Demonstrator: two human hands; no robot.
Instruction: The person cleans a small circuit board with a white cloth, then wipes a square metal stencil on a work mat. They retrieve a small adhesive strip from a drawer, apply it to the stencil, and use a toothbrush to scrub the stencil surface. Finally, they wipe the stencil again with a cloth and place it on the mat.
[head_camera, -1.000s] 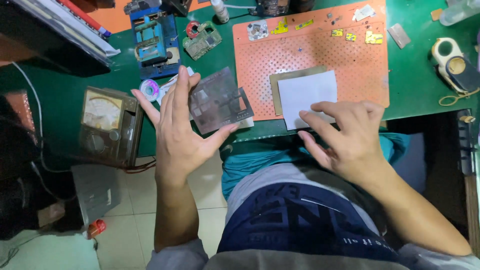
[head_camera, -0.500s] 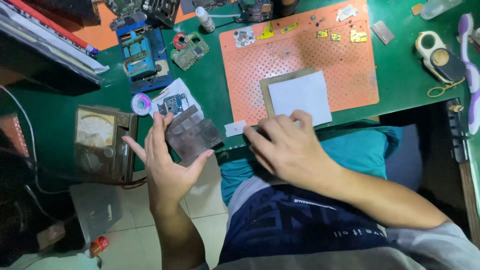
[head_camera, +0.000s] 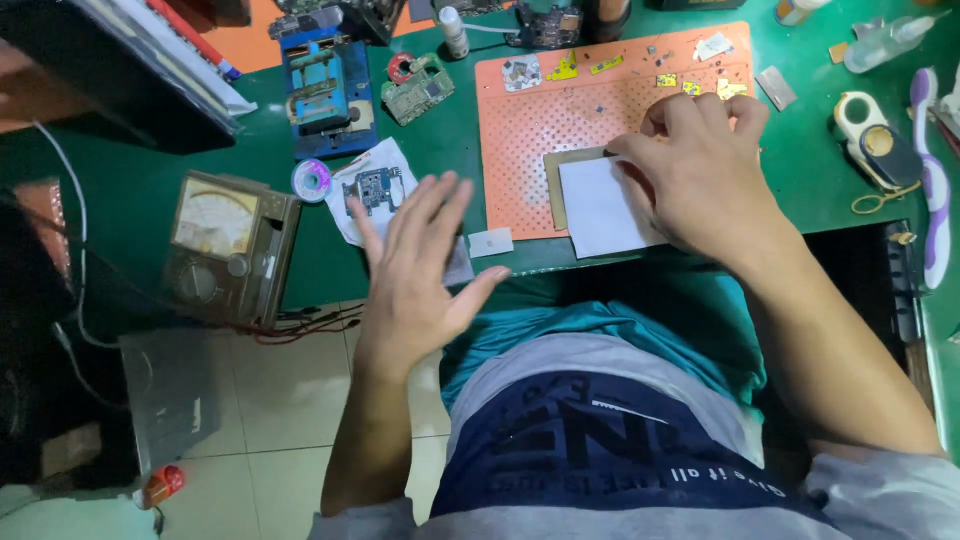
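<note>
A green table (head_camera: 450, 160) carries an orange perforated mat (head_camera: 560, 120) with a white sheet (head_camera: 600, 210) on it. Left of the mat lie a blue clamp (head_camera: 325, 90), an analog meter (head_camera: 225, 245) and a solder spool (head_camera: 311, 180).

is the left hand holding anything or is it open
Open and empty: the left hand hovers with fingers spread over the green table edge, nothing gripped in it.

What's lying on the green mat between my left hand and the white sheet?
In the head view, a small pale card lies between the left hand and the white sheet.
</note>
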